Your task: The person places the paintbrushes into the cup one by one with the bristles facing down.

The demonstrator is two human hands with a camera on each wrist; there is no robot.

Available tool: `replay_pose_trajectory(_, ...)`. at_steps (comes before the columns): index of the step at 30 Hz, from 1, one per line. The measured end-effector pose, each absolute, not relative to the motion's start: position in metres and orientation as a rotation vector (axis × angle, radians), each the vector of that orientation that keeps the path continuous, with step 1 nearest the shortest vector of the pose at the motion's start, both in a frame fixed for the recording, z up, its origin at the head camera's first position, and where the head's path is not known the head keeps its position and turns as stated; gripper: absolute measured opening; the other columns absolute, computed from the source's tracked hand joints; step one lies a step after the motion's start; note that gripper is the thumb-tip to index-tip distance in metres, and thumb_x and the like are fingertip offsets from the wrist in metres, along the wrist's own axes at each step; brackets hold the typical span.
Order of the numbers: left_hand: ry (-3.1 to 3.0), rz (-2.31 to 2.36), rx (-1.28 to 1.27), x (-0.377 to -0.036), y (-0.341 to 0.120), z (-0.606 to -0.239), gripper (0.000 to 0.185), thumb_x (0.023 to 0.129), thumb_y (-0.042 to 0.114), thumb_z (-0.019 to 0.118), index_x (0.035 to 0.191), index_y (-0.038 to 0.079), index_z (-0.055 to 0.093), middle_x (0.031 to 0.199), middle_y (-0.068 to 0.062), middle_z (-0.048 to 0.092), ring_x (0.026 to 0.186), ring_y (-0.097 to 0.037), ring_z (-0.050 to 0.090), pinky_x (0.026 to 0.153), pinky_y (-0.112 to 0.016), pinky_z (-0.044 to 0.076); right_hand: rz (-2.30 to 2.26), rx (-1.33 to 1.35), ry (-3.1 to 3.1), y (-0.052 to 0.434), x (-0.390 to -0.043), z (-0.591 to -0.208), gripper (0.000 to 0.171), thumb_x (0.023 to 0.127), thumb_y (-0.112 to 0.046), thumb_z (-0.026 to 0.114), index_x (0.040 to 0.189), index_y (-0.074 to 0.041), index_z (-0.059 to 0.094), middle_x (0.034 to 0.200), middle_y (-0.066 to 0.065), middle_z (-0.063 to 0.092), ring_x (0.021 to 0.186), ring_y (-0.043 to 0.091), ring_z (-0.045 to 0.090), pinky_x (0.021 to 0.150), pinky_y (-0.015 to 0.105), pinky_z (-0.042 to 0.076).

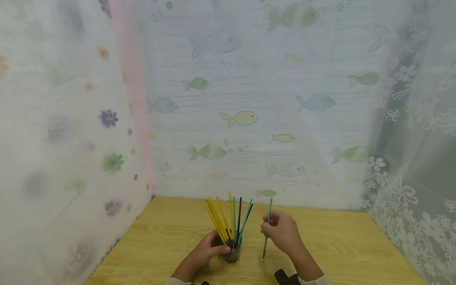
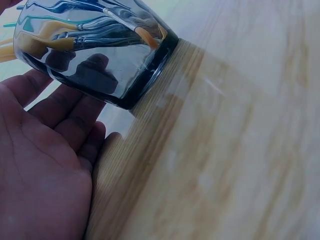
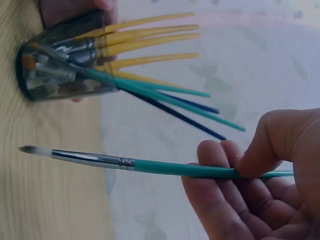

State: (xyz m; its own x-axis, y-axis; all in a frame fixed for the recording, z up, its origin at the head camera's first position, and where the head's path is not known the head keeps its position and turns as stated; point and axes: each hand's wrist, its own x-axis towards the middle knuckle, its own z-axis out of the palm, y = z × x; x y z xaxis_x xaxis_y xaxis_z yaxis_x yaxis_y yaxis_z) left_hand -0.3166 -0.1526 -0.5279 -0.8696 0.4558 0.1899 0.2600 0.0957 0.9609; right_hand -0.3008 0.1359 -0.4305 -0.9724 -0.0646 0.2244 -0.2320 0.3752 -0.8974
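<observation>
A dark, see-through glass (image 1: pixel 232 255) stands on the table, holding several paintbrushes with yellow, teal and dark blue handles (image 3: pixel 155 47), bristles down. My left hand (image 1: pixel 208 248) grips this glass from the left, thumb at the front and fingers curled behind it. To the right of the glass, my right hand (image 1: pixel 283 232) pinches a teal paintbrush (image 3: pixel 165 167) by its handle between thumb and fingers. That brush is nearly upright, its dark-tipped bristles pointing down close over the table. In the left wrist view, brush heads (image 2: pixel 145 36) show through the glass wall.
The wood-grain table (image 1: pixel 356 245) reaches back to a sheer curtain printed with fish (image 1: pixel 246 118). A flowered curtain (image 1: pixel 71 158) hangs along the left side, and a lace one with white flowers (image 1: pixel 402 194) along the right. Dark wrist straps show at both wrists.
</observation>
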Motion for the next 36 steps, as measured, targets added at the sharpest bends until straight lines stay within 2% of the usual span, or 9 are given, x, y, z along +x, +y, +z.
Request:
replay_pose_trajectory(8,2.204,1.872,0.704,-0.315,-0.152,-0.526,0.057,0.098,0.021,0.068,0.148,0.0,0.047,0.142,-0.017,0.06,0.128,-0.019,0.06,0.102,-0.023,0.048,1.826,0.391,-2.22,0.13,-0.289,-0.417,0.01,0.093,0.001,0.067,0.103,-0.003,0.066,0.09,0.011,0.072,0.085,0.021,0.075,0.077,0.031,0.063)
replay_pose_trajectory(14,2.229,1.861,0.692,-0.312,-0.152,-0.526,0.058,0.098,0.021,0.069,0.148,-0.001,0.048,0.143,-0.017,0.06,0.128,-0.021,0.06,0.103,-0.022,0.047,1.87,0.522,-2.1,0.116,-0.283,-0.421,0.013,0.096,-0.007,0.074,0.108,-0.007,0.07,0.099,0.008,0.076,0.094,0.022,0.077,0.081,0.029,0.062)
replay_pose_trajectory(21,2.174,1.89,0.716,-0.314,-0.151,-0.527,0.058,0.099,0.02,0.067,0.15,0.001,0.046,0.146,-0.017,0.059,0.131,-0.022,0.059,0.103,-0.022,0.048,1.803,0.578,-2.031,0.101,-0.283,-0.433,0.014,0.09,-0.024,0.082,0.101,-0.018,0.074,0.096,-0.003,0.078,0.091,0.019,0.077,0.077,0.029,0.062)
replay_pose_trajectory(27,2.175,1.882,0.718,-0.315,-0.151,-0.527,0.059,0.1,0.02,0.067,0.152,0.002,0.045,0.148,-0.017,0.057,0.133,-0.023,0.058,0.104,-0.022,0.047,1.773,0.587,-2.096,0.093,-0.284,-0.447,0.012,0.09,-0.019,0.082,0.099,-0.021,0.074,0.09,-0.007,0.078,0.086,0.026,0.077,0.071,0.028,0.061)
replay_pose_trajectory(36,2.192,1.857,0.702,-0.315,-0.153,-0.526,0.06,0.101,0.023,0.066,0.153,0.003,0.044,0.15,-0.017,0.055,0.135,-0.024,0.056,0.106,-0.028,0.047,1.677,0.638,-2.217,0.086,-0.29,-0.463,0.012,0.09,-0.014,0.082,0.098,-0.016,0.073,0.089,-0.003,0.076,0.08,0.011,0.075,0.068,0.024,0.06)
